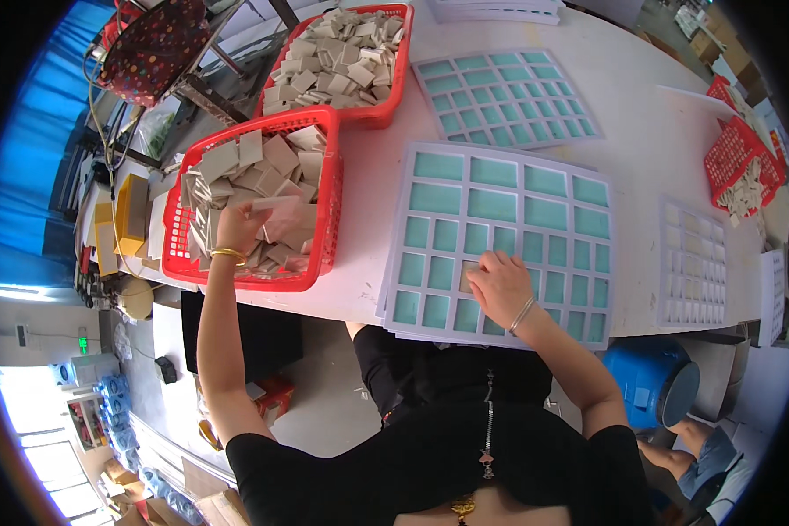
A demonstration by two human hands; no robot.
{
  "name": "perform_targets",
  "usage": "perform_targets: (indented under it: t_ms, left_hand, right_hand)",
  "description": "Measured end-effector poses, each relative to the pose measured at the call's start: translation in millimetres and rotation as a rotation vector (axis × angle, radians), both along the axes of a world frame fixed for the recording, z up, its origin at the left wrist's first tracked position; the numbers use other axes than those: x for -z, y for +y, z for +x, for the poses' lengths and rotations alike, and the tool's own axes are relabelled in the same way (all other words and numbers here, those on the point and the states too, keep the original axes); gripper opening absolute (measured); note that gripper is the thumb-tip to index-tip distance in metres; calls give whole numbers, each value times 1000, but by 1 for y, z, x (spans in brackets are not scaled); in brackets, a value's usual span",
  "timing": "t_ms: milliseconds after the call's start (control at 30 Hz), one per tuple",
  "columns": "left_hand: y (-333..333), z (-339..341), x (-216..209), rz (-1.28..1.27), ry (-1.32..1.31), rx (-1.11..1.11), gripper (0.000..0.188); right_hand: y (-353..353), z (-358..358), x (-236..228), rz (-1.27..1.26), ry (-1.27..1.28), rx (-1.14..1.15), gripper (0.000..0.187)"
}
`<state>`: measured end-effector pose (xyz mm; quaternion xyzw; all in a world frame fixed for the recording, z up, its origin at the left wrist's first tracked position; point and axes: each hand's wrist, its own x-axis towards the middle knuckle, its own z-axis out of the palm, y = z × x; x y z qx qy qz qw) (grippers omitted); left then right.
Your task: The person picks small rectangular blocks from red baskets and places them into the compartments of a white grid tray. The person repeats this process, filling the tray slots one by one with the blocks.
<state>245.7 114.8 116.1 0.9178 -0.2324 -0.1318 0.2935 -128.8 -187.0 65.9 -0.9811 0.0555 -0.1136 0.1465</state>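
Two baskets to the left, grid trays to the right, all on one table.

The red plastic basket of square beige tiles (pixel 324 188) sits at the near left edge of the white table (pixel 640 140), with the left hand (pixel 241 226) inside it among the tiles. A second red basket of smaller tiles (pixel 386 96) stands just behind it. To the right lies the large white grid tray with teal cells (pixel 500 237), the right hand (pixel 500 285) resting on its near part. A smaller grid tray (pixel 504 96) lies behind it, and an empty white grid tray (pixel 693 263) lies farther right.
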Motion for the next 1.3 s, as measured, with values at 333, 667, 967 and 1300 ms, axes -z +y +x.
perform_targets:
  t_ms: [333,667,967,1300]
  left_hand:
    - [-28,-15,-23,-475,-409,-230,21]
    - [-173,-188,-41,-506,-35,550,17]
    - [-248,-190,21,-741,339,373,24]
    - [-281,-175,42,-283,75,454,31]
  right_hand:
    - [-4,3,-2,-41,105,-58,4]
    - [-54,35,-55,1057,-339,2,34]
    - [-106,23,-37,1111,-376,242,24]
    - [-150,15,-38,1114,-633,599,44]
